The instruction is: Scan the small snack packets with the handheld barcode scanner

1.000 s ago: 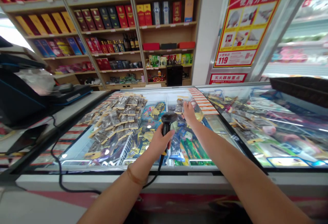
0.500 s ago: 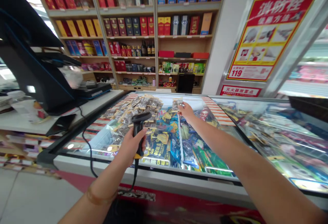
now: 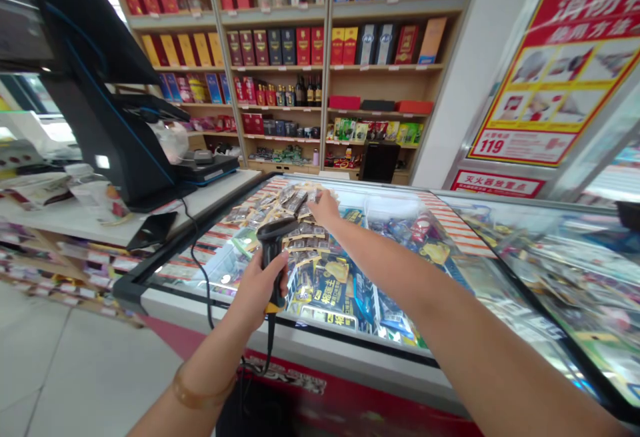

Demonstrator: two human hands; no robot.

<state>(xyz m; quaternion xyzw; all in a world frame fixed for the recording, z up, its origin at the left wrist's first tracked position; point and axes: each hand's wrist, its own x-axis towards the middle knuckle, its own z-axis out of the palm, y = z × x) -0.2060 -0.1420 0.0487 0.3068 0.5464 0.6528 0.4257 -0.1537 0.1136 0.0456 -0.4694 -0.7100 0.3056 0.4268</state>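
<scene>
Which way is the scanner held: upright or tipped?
Roughly upright: the scanner has its head on top, the left hand around its handle and the cord hanging below.

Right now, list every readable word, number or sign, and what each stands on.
"消防": large red poster, rest cut off.
"使用方法": same poster, blurred.
"119": same poster, lower left.
"灭火器放置点": small red sign beneath it.
Too small or blurred: blue packet, dark packets, shelf boxes, freezer front.

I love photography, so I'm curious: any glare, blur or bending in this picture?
Head view: glare spots on the glass top; head view: packets at right blurred, scanner clearer; head view: shelves and poster lean apart, probably lens distortion.
</scene>
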